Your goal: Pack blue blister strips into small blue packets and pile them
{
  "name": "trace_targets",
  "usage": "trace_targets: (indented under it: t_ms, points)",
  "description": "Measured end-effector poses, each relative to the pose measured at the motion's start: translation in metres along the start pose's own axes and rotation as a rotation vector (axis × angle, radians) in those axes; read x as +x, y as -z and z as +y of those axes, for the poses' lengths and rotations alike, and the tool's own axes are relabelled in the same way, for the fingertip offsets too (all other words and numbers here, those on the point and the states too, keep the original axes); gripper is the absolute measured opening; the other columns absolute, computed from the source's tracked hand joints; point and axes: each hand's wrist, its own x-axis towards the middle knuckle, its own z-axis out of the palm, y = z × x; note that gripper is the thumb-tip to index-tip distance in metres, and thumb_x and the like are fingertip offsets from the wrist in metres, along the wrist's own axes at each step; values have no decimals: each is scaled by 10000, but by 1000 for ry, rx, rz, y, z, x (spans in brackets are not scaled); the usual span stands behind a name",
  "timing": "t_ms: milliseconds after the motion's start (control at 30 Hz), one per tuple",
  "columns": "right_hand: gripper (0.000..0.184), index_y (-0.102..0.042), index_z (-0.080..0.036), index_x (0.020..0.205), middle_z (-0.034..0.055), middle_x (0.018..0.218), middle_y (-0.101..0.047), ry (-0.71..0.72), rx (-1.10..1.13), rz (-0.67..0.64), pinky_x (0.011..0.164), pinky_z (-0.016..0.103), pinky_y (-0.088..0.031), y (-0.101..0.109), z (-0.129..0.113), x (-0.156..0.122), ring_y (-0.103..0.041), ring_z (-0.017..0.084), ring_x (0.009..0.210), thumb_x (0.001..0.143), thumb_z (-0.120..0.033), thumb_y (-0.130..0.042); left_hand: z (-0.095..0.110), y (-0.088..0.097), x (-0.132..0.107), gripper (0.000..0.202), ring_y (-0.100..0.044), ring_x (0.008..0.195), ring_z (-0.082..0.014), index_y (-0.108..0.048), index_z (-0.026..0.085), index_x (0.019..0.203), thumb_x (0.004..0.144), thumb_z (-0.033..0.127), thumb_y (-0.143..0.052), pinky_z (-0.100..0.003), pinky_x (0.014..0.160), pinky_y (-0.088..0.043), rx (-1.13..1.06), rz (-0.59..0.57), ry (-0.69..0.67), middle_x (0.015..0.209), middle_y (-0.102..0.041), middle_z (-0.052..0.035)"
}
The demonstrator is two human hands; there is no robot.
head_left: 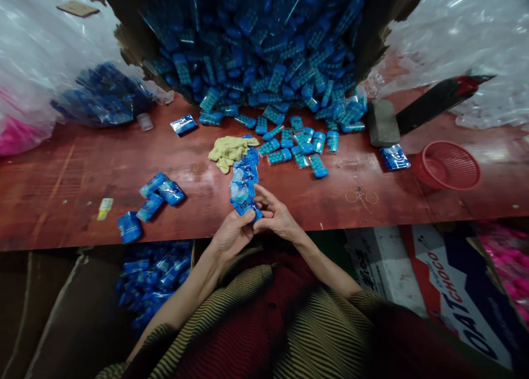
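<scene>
My left hand [232, 233] and my right hand [276, 216] meet at the near edge of the red table [82, 169]. Both pinch the near end of a row of blue plastic packets [244, 183] that stretches away from me toward a yellow cloth [229, 150]. My left thumb and fingers close on the nearest packet. My right fingers curl round its right side. Several loose blue items [297, 145] lie scattered beyond.
A big heap of blue items [264, 48] spills from a torn cardboard box at the back. Wrapped blue packets [155, 197] lie at left. A red mesh basket [448, 164], a grey block [382, 123] and clear plastic bags [458, 32] are at right. A box of blue packets [152, 280] sits below.
</scene>
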Motion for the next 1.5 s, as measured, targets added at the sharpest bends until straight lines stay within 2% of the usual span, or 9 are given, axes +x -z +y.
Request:
trace_targets:
  t_ms: [133,300,733,900,1000,1100,1233,1400,1500]
  points:
    - [891,-392,-317,1363,-2,1130,-546,17,8,14,711,205,-539,4,1,2,-580,126,913,573,-196,-786,-4,0,2,188,-658,666,-147,-645,103,952,777,170,-635,-248,646,-527,-97,-6,7,814,-720,-94]
    - [705,-476,-284,1309,5,1177,-588,68,-2,69,846,247,-504,3,3,4,-587,136,975,650,-167,-698,-4,-3,6,209,-673,877,-195,-621,124,1036,860,170,-517,-317,791,-529,-223,85,24,868,-721,-92]
    - [520,-534,-262,1244,27,1139,-614,232,-164,100,999,336,-414,-4,-6,-3,-570,165,1065,740,-237,-660,-6,-10,-2,245,-676,826,-179,-660,127,892,672,194,-746,-271,799,-513,-87,10,-103,795,-722,-63]
    - [691,-496,-304,1276,2,1139,-599,35,35,-24,734,228,-530,0,-11,-3,-602,114,849,635,-235,-744,-4,-5,-5,198,-666,897,-224,-661,135,906,764,272,-664,-371,842,-510,-157,-2,-6,852,-720,-78]
    - [588,-536,-290,1230,18,1160,-592,-78,187,-92,589,183,-516,1,-12,-3,-584,90,740,671,-308,-719,-4,-5,-7,208,-666,902,-234,-662,150,918,779,305,-649,-406,844,-516,-154,4,-23,863,-720,-63]
    - [406,-598,-250,1136,19,1016,-632,-68,253,-12,549,154,-482,-5,-13,-4,-553,76,687,743,-337,-656,-5,-6,-7,245,-669,882,-215,-664,144,916,721,284,-712,-374,836,-528,-75,23,-101,888,-720,-54]
    - [414,-618,-272,1093,-47,775,-596,-108,307,-14,471,115,-398,-12,-16,-6,-447,35,541,689,-196,-669,-5,-5,-7,288,-678,822,-201,-669,125,905,693,308,-737,-331,766,-555,-47,-6,-118,856,-724,-71]
    - [410,-578,-271,1172,6,986,-615,-78,291,-54,479,141,-399,-14,-18,-5,-496,62,638,765,-305,-613,-5,-2,-8,285,-685,781,-188,-662,161,936,695,292,-736,-327,737,-563,-67,-47,-104,882,-727,-47]
    - [385,-603,-259,1143,-21,815,-601,-111,308,-37,431,134,-364,-15,-15,-4,-404,40,516,760,-291,-613,-6,0,-8,275,-685,743,-178,-661,153,922,697,291,-735,-324,741,-560,-58,-32,-124,859,-728,-46]
